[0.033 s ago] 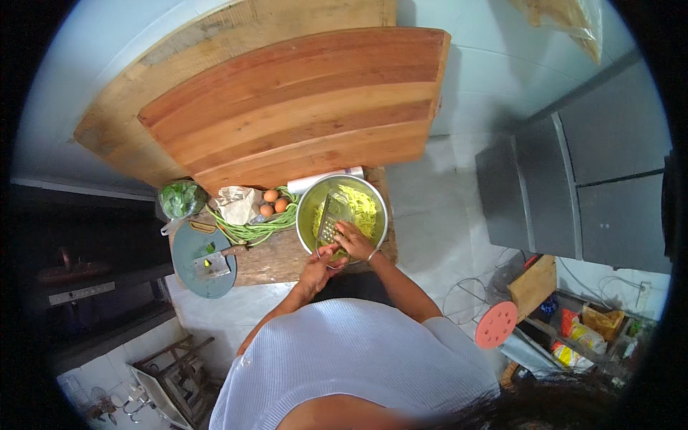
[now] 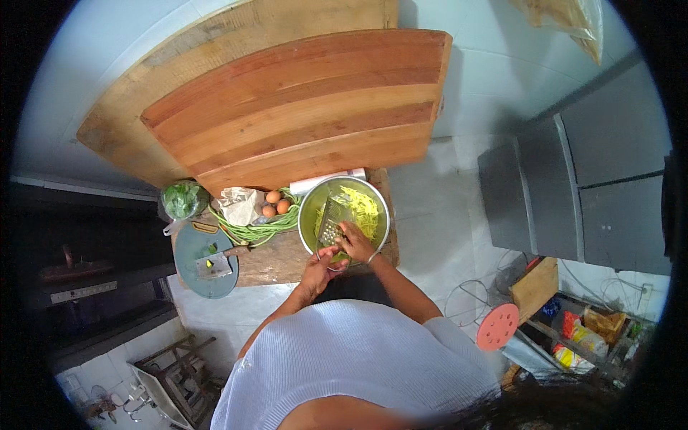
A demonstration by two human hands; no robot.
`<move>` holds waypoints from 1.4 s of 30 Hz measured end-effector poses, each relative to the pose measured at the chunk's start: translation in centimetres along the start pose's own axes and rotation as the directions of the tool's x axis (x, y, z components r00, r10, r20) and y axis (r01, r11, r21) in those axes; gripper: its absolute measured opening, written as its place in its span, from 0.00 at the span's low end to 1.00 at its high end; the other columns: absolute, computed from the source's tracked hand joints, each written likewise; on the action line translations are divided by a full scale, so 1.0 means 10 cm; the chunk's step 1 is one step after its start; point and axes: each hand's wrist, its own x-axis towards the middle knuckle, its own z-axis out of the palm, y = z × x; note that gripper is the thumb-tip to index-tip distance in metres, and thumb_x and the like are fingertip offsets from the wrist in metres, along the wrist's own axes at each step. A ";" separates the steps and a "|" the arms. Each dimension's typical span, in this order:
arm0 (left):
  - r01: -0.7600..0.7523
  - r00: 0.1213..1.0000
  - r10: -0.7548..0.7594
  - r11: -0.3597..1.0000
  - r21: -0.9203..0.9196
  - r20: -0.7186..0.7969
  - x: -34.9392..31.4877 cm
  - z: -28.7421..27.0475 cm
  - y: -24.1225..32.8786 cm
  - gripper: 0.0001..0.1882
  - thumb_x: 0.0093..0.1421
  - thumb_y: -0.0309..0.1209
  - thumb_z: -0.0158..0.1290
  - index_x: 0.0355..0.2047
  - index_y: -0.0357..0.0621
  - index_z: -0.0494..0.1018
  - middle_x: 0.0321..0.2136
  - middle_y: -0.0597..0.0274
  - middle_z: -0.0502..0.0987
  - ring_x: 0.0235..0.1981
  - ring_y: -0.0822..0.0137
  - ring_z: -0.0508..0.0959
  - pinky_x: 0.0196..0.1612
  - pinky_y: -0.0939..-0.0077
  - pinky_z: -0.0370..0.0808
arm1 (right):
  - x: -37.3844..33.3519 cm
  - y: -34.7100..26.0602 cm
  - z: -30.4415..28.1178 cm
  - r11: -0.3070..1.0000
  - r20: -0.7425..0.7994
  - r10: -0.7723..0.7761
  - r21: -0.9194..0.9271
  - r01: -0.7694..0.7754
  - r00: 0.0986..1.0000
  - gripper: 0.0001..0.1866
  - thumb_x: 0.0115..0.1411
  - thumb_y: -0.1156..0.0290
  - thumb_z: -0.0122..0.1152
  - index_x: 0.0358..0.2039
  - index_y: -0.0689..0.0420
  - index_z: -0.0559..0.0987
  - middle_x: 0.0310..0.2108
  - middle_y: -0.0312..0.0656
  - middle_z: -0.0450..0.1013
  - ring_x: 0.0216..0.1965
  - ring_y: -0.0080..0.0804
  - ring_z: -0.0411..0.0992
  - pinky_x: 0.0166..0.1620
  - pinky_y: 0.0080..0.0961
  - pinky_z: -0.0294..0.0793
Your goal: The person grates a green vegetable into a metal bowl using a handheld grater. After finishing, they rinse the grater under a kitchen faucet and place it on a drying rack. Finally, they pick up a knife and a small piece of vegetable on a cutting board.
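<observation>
A metal grater [image 2: 331, 223] leans inside a steel bowl [image 2: 388, 223], tilted, its near end at the bowl's front rim. Pale yellow-green shreds [image 2: 363, 208] lie in the bowl, mostly right of the grater. At the grater's near end, my left hand [image 2: 316, 273] is closed round its handle. My right hand [image 2: 355, 244] rests against the lower part of the grater's face with fingers curled together. Whatever those fingers press is hidden beneath them.
Left of the bowl are eggs [image 2: 273, 196], green long beans [image 2: 256, 233] and a crumpled pale bag [image 2: 241, 207]. A cleaver [image 2: 215, 265] lies on a grey-blue round board [image 2: 190, 252], beside bagged leafy greens [image 2: 183, 200]. Large wooden boards [image 2: 301, 100] lean behind. A red stool [image 2: 497, 327] stands right.
</observation>
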 end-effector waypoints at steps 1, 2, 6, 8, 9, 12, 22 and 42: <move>-0.012 1.000 0.012 1.000 -0.002 -0.015 -0.06 0.02 0.04 0.13 0.64 0.34 0.40 0.46 0.42 0.66 0.44 0.59 0.70 0.35 0.61 0.77 0.39 0.65 0.76 | 0.00 0.01 0.05 1.000 -0.072 -0.010 -0.026 0.008 0.997 0.28 0.59 0.53 0.48 0.53 0.61 0.64 0.54 0.57 0.59 0.56 0.53 0.57 0.57 0.39 0.55; -0.018 0.999 0.019 0.999 0.028 -0.028 -0.16 0.04 0.09 0.13 0.64 0.33 0.39 0.46 0.41 0.65 0.43 0.56 0.71 0.35 0.60 0.78 0.39 0.64 0.76 | -0.01 0.07 0.09 0.999 -0.076 -0.026 -0.029 0.024 0.997 0.31 0.58 0.51 0.49 0.54 0.60 0.62 0.54 0.58 0.58 0.56 0.54 0.56 0.57 0.41 0.55; 0.036 0.997 -0.033 0.999 0.036 -0.076 -0.41 -0.09 0.17 0.13 0.64 0.32 0.39 0.46 0.41 0.66 0.42 0.56 0.72 0.37 0.60 0.77 0.36 0.67 0.77 | 0.00 0.28 -0.04 0.963 0.001 0.156 -0.224 -0.152 0.988 0.35 0.56 0.47 0.48 0.56 0.61 0.59 0.58 0.60 0.51 0.57 0.56 0.54 0.57 0.41 0.56; -0.005 0.997 0.014 0.991 0.130 -0.070 -0.50 -0.20 0.14 0.13 0.64 0.33 0.41 0.46 0.42 0.66 0.43 0.55 0.71 0.38 0.60 0.77 0.37 0.66 0.77 | 0.00 0.12 -0.11 0.958 0.066 0.215 -0.207 -0.198 0.974 0.35 0.57 0.49 0.48 0.56 0.62 0.59 0.59 0.61 0.49 0.57 0.57 0.55 0.57 0.41 0.56; -0.023 0.997 0.035 0.984 0.177 -0.064 -0.53 -0.22 0.13 0.14 0.63 0.34 0.42 0.46 0.43 0.66 0.44 0.54 0.71 0.38 0.59 0.76 0.37 0.65 0.77 | -0.01 0.03 -0.16 0.954 0.097 0.246 -0.201 -0.224 0.964 0.34 0.57 0.50 0.48 0.56 0.62 0.59 0.59 0.61 0.47 0.56 0.57 0.55 0.57 0.40 0.56; -0.087 0.992 0.105 0.973 0.213 -0.073 -0.48 -0.20 0.13 0.15 0.63 0.35 0.42 0.46 0.41 0.67 0.43 0.56 0.71 0.36 0.63 0.77 0.35 0.69 0.77 | -0.07 0.06 -0.23 0.947 -0.005 0.200 -0.255 -0.195 0.980 0.26 0.54 0.58 0.52 0.48 0.63 0.68 0.54 0.62 0.57 0.53 0.56 0.59 0.54 0.40 0.60; -0.166 0.986 0.166 0.986 0.013 0.006 -0.12 -0.96 -0.13 0.18 0.63 0.45 0.41 0.40 0.43 0.68 0.39 0.53 0.75 0.13 0.78 0.61 0.23 0.79 0.69 | -0.27 0.25 -0.43 0.926 -0.237 0.371 0.018 -0.378 0.898 0.31 0.50 0.59 0.61 0.53 0.57 0.64 0.41 0.58 0.70 0.42 0.45 0.72 0.43 0.35 0.70; -0.374 0.922 0.386 0.910 0.181 -0.039 -0.41 -0.54 0.04 0.18 0.64 0.42 0.40 0.39 0.39 0.69 0.39 0.52 0.75 0.12 0.77 0.61 0.21 0.78 0.68 | 0.26 0.33 -0.61 0.925 -0.055 0.266 -0.267 -0.271 0.962 0.08 0.50 0.67 0.53 0.26 0.60 0.73 0.22 0.50 0.71 0.24 0.47 0.71 0.26 0.38 0.70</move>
